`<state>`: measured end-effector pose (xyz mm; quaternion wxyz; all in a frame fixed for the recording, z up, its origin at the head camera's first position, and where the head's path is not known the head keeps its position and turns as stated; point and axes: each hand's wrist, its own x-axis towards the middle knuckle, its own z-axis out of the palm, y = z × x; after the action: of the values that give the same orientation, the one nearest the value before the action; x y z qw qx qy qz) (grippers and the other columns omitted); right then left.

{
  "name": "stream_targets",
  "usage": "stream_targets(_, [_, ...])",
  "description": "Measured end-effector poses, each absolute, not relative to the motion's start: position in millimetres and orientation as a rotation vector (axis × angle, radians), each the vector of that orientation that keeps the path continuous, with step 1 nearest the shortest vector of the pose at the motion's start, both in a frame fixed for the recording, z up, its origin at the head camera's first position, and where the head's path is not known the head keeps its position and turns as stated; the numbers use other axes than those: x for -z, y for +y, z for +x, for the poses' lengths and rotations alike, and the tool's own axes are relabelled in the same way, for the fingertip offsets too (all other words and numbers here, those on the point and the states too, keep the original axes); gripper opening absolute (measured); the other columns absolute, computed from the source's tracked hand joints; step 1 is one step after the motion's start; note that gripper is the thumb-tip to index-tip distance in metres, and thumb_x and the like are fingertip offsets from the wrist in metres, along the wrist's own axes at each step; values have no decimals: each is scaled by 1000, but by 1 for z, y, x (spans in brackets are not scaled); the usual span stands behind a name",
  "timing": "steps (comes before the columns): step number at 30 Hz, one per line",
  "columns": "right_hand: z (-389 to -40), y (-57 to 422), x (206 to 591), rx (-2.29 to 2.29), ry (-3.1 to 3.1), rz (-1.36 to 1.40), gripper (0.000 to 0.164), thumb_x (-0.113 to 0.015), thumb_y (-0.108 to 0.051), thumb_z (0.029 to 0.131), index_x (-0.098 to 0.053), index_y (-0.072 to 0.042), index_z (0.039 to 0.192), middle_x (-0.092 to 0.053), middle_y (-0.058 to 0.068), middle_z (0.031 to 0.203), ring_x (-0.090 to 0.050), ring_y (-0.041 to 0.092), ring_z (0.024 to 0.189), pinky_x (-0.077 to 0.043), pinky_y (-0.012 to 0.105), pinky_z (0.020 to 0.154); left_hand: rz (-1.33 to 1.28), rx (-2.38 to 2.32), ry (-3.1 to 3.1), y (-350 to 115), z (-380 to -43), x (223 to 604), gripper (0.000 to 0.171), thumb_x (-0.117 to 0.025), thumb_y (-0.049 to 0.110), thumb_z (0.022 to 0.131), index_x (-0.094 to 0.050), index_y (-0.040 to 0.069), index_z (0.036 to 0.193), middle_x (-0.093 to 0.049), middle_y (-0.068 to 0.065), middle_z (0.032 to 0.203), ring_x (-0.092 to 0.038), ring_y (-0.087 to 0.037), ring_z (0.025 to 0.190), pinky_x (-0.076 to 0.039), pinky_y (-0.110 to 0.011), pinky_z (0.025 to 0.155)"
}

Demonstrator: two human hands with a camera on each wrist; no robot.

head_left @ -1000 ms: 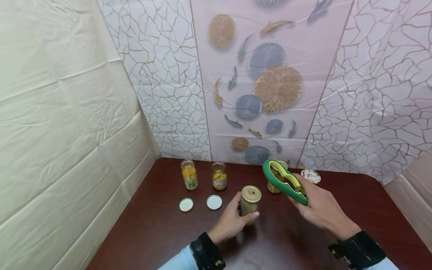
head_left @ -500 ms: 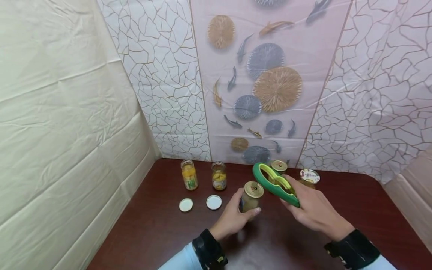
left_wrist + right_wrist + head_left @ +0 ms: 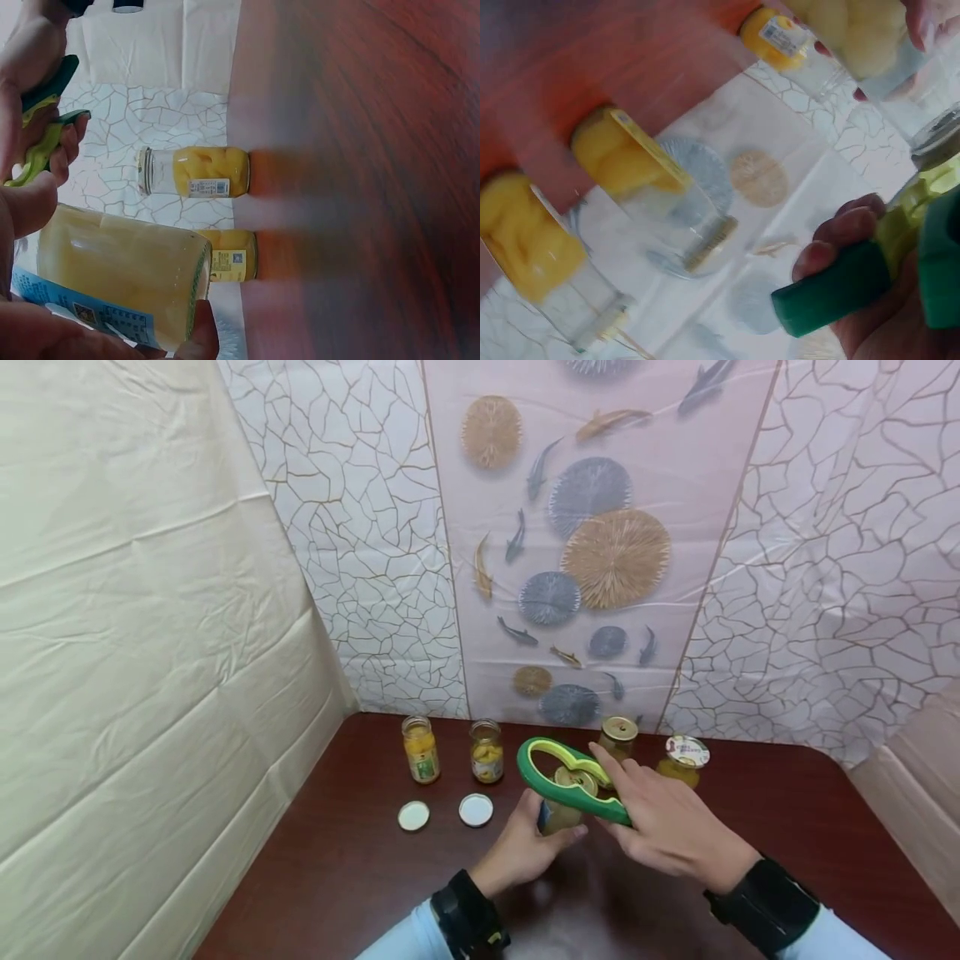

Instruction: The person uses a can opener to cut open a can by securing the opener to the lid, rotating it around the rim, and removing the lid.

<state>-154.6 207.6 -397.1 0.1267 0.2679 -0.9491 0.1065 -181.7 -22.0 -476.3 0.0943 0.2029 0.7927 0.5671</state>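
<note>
Now, over the desk, the green opener juts leftward from the right hand gripping it, knuckles up; beneath, the jar sits within the left hand, thumb and fingers curled round, gold lid showing through the opener.

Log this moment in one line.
left hand: grips lidded jar | right hand: grips green opener near jar lid | open jars: two | loose lids: two

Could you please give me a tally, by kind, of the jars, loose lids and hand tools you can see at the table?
Open jars: 2
Lidded jars: 3
Loose lids: 2
Green jar opener: 1
Total: 8
</note>
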Motion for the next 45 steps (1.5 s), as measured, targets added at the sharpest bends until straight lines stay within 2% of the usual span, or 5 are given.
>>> stream_targets(7, [-155, 196, 390, -177, -2743, 768, 91, -70, -47, 92, -25, -10, 162, -55, 5, 96, -42, 14, 70, -37, 29, 57, 667, -1731, 2387, -21, -180, 474, 76, -75, 38, 94, -30, 34, 154, -42, 0, 155, -43, -14, 138, -37, -51, 113])
stream_targets(21, [-154, 191, 386, -211, -2899, 803, 85, -61, -53, 97, -31, -2, 158, -64, 15, 113, -60, 22, 88, -52, 43, 72, 657, -1677, 2424, -19, -180, 480, 71, -78, 39, 92, -39, 31, 150, -47, 0, 149, -47, -12, 132, -41, -44, 110])
stream_targets(31, [-154, 192, 392, -241, -2874, 828, 86, -63, -52, 96, -33, 0, 156, -63, 13, 111, -59, 19, 85, -52, 41, 69, 652, -1706, 2384, -18, -180, 485, 69, -77, 39, 92, -38, 36, 149, -48, 4, 148, -47, -9, 132, -40, -45, 111])
stream_targets(39, [-159, 195, 399, -191, -2665, 915, 74, -79, -15, 80, -47, 6, 144, -71, 16, 102, -46, 7, 53, -41, 26, 47, 745, -1693, 2327, -24, -186, 487, 59, -74, 39, 94, -45, 37, 145, -56, 10, 140, -54, -7, 125, -45, -42, 106])
stream_targets(45, [-169, 203, 400, -127, -2583, 1032, 72, -77, -6, 73, -52, 2, 140, -69, 8, 95, -40, 5, 51, -35, 23, 45, 961, -1674, 2148, -30, -198, 491, 56, -72, 34, 97, -45, 36, 146, -54, 10, 145, -52, -8, 129, -44, -36, 107])
